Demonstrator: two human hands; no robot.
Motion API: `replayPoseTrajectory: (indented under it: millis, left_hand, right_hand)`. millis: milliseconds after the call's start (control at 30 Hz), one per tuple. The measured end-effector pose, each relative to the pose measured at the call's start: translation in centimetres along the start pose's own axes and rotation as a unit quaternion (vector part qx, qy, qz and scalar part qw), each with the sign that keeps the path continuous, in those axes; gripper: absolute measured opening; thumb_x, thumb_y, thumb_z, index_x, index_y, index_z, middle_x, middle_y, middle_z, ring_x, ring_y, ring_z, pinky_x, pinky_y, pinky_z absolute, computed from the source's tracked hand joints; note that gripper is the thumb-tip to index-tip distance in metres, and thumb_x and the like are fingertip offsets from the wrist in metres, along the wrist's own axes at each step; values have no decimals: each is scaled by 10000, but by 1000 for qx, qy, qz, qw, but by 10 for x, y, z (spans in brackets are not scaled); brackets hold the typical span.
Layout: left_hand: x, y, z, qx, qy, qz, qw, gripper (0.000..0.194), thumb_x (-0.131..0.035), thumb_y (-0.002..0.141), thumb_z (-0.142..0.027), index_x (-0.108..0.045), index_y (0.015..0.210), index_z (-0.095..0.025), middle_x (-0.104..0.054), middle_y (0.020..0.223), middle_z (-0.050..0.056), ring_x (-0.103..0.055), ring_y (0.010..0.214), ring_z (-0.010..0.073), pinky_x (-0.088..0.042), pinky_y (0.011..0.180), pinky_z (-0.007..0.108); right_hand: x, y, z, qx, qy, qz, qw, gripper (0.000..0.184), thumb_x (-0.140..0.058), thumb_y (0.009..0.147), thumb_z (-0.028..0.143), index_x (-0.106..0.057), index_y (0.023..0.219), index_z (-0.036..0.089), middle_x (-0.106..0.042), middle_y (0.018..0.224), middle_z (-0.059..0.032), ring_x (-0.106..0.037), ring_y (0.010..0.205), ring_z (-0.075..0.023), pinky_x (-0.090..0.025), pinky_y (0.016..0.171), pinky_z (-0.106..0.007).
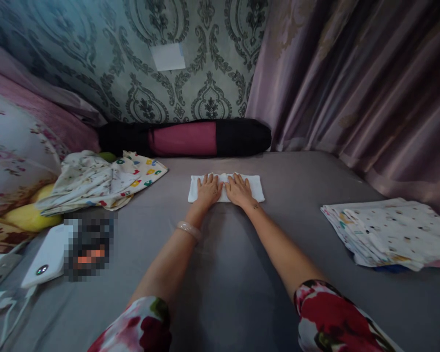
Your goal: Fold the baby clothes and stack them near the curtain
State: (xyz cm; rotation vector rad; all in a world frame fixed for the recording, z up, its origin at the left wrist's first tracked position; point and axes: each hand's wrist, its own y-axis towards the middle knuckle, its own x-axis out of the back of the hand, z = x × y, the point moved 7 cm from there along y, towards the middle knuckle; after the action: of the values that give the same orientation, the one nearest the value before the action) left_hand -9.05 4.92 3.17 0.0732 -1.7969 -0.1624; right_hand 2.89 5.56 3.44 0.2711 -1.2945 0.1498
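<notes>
A white folded cloth [256,188] lies flat on the grey sheet [227,274], its long side running left to right. My left hand [209,188] rests palm down on its left half, fingers spread and pointing away from me. On the right half lies my right hand [239,189], also flat with fingers apart. The two thumbs come close together near the middle of the cloth. Both palms hide part of the cloth's surface, and neither hand grasps it.
To the right lies a stack of folded printed cloths [392,232]. A crumpled patterned cloth [106,178] sits at the left, near a white power bank [49,256] with cables and a power strip [2,271]. A long black and pink bag [183,139] lies along the wall.
</notes>
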Motion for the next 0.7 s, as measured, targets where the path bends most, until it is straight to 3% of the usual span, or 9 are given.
replayPoseTrajectory:
  millis: [167,333,567,700]
  left_hand:
    - [-11,-6,-11,-17,-11,-19,1000,470,-266,989,-323,-485,1387,-202,-437,1508,90,-332,1422,256,-235,1166,501]
    - [-15,-8,-8,-11,-20,-35,999,462,-289,982,-326,-508,1370,-203,-450,1499,87,-353,1409,260,-246,1161,497]
    - [-4,-9,-10,5,-59,-7,998,407,-338,974,-293,-540,1321,-226,-452,1494,88,-355,1407,241,-265,1157,487]
    - [4,-18,-3,54,-87,-19,995,373,-355,962,-260,-559,1275,-246,-495,1454,85,-381,1387,236,-280,1144,506]
  right_hand:
    - [-7,-2,10,35,1,-18,999,508,-265,1008,320,-418,1456,135,-379,1536,-113,-266,1437,-250,-166,1167,-459]
    - [-11,-3,8,33,-6,-32,999,498,-287,1002,313,-433,1449,151,-401,1524,-104,-275,1434,-246,-158,1170,-455]
    - [-8,2,12,25,-5,4,1000,509,-284,995,303,-422,1451,122,-388,1527,-130,-278,1431,-278,-185,1158,-489]
    - [-3,3,27,46,-6,-18,999,503,-285,991,278,-424,1447,114,-366,1539,-135,-266,1436,-264,-161,1166,-474]
